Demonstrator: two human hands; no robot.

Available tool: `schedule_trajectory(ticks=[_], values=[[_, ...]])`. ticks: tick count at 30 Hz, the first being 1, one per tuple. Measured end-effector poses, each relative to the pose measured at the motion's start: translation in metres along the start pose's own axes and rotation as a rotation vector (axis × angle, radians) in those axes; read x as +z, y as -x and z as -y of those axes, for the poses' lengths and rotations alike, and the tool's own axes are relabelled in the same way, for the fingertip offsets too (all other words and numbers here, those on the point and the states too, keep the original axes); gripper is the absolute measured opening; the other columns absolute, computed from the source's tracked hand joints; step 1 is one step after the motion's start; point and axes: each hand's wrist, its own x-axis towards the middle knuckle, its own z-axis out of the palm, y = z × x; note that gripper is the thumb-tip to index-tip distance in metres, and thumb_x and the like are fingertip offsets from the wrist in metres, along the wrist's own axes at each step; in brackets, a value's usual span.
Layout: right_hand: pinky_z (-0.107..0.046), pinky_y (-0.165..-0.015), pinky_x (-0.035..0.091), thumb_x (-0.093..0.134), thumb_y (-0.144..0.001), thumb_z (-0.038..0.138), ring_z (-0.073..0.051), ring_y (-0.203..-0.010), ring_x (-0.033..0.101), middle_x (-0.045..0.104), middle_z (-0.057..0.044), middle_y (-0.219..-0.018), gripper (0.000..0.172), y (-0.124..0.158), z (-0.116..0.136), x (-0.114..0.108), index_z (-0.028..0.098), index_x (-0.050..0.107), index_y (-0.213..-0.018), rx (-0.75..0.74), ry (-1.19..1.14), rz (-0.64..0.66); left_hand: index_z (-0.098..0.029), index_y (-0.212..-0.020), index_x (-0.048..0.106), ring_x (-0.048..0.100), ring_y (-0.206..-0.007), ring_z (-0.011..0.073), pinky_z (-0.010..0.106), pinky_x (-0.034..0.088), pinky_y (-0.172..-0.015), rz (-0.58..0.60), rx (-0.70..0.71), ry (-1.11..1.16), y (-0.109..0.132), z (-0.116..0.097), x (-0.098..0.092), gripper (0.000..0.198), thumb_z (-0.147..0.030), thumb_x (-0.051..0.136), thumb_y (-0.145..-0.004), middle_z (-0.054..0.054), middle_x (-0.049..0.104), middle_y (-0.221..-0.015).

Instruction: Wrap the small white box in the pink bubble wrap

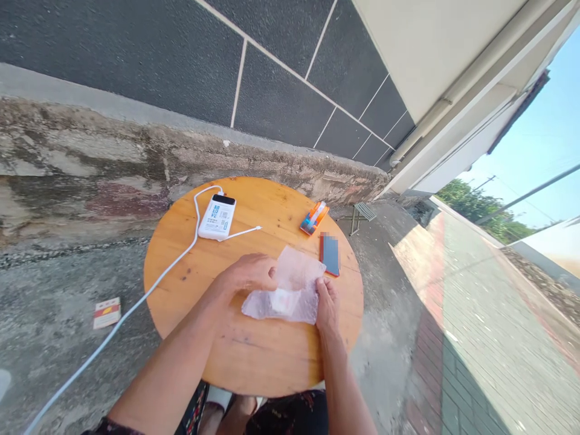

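Our forearms rise from the bottom edge of the frame to a crumpled bubble-wrap pouch (pixel 290 290) at the centre, held low over the round wooden bench (pixel 254 356). Our left hand (pixel 247 275) has its fingers closed on the pouch's upper left edge. Our right hand (pixel 327 305) grips the right edge, fingers curled onto it. Something white shows through the wrap. Just to the upper right lies a dark phone (pixel 330 255), and beyond it an orange pack (pixel 313 219). At upper left sits a white power bank (pixel 217 217), its white cable (pixel 149 290) trailing off the bench toward the lower left. A small card (pixel 107 312) lies on the ground at left.

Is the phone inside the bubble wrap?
No, the phone lies bare on the wooden table, just beyond the bubble wrap.
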Motion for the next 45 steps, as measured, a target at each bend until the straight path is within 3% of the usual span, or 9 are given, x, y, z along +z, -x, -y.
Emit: schedule_trajectory(ticks=[7,15,20,24,27,32,36,39,45], values=[[-0.021,-0.05,0.032,0.05,-0.079,0.054,-0.009,-0.052,0.037,0.04,0.006,-0.059,0.035,-0.004,-0.004,-0.003,0.02,0.043,-0.072,-0.075,0.095,-0.028,-0.02,-0.054,0.044,0.045,-0.054,0.0158,0.028,0.027,-0.053,-0.18,-0.157,-0.026,0.001,0.021,-0.007,0.013,-0.021,0.05,-0.065,0.0,0.049,-0.054],[-0.023,-0.047,0.033,0.051,-0.076,0.051,-0.011,-0.049,0.042,0.05,0.003,-0.057,0.035,-0.026,0.003,-0.007,0.017,0.053,-0.071,-0.09,0.305,-0.013,-0.02,-0.068,0.052,0.056,-0.074,0.0203,0.028,0.034,-0.057,-0.359,-0.311,-0.05,0.01,0.027,-0.002,0.009,-0.021,0.046,-0.075,0.003,0.063,-0.075],[-0.027,-0.061,0.041,0.051,-0.077,0.05,-0.017,-0.067,0.056,0.063,-0.005,-0.075,0.038,-0.018,0.016,-0.014,0.014,0.061,-0.086,-0.107,0.378,-0.064,-0.02,-0.093,0.057,0.055,-0.101,0.0223,0.03,0.041,-0.08,-0.594,-0.174,-0.004,0.03,0.014,-0.004,0.017,-0.028,0.046,-0.082,0.007,0.063,-0.103],[-0.033,-0.076,0.044,0.05,-0.083,0.045,-0.021,-0.091,0.058,0.064,-0.01,-0.105,0.037,0.01,0.045,-0.014,0.017,0.06,-0.105,-0.268,0.535,-0.035,-0.02,-0.103,0.058,0.054,-0.104,0.0224,0.031,0.04,-0.089,-0.435,-0.019,0.043,0.052,0.005,-0.004,0.026,-0.034,0.051,-0.081,0.006,0.063,-0.108],[-0.036,-0.079,0.045,0.052,-0.084,0.039,-0.022,-0.096,0.058,0.065,-0.009,-0.105,0.03,0.037,0.069,-0.002,0.02,0.061,-0.106,-0.467,0.679,0.107,-0.022,-0.11,0.056,0.053,-0.106,0.024,0.033,0.04,-0.091,-0.332,-0.026,0.03,0.058,0.005,0.004,0.034,-0.026,0.055,-0.076,0.006,0.062,-0.112],[-0.039,-0.087,0.045,0.049,-0.087,0.023,-0.022,-0.099,0.058,0.064,-0.008,-0.101,0.02,0.081,0.1,0.016,0.023,0.06,-0.103,-0.772,0.712,0.08,-0.023,-0.109,0.057,0.051,-0.112,0.0229,0.035,0.037,-0.098,-0.303,0.071,0.052,0.057,0.005,0.016,0.039,-0.012,0.05,-0.072,0.005,0.061,-0.117],[-0.034,-0.082,0.049,0.046,-0.088,0.016,-0.02,-0.097,0.058,0.062,-0.008,-0.103,0.027,0.112,0.115,0.028,0.024,0.058,-0.111,-0.778,0.718,0.402,-0.022,-0.106,0.059,0.052,-0.11,0.0213,0.033,0.038,-0.096,-0.352,0.104,0.086,0.059,0.001,0.015,0.037,-0.011,0.046,-0.072,0.005,0.061,-0.116],[-0.034,-0.089,0.048,0.045,-0.089,0.015,-0.019,-0.104,0.055,0.061,-0.006,-0.112,0.033,0.123,0.116,0.041,0.025,0.055,-0.119,-0.738,0.825,0.662,-0.02,-0.084,0.061,0.056,-0.092,0.0195,0.03,0.042,-0.084,-0.33,0.131,0.087,0.066,0.001,0.014,0.023,-0.011,0.043,-0.073,0.004,0.065,-0.092],[-0.045,-0.102,0.041,0.039,-0.092,0.02,-0.025,-0.122,0.045,0.052,-0.012,-0.129,0.036,0.107,0.101,0.042,0.017,0.051,-0.126,-0.68,1.092,0.509,-0.021,-0.074,0.064,0.056,-0.093,0.017,0.025,0.041,-0.084,-0.091,0.371,0.182,0.094,0.008,0.008,0.015,-0.014,0.052,-0.069,0.002,0.063,-0.098]])
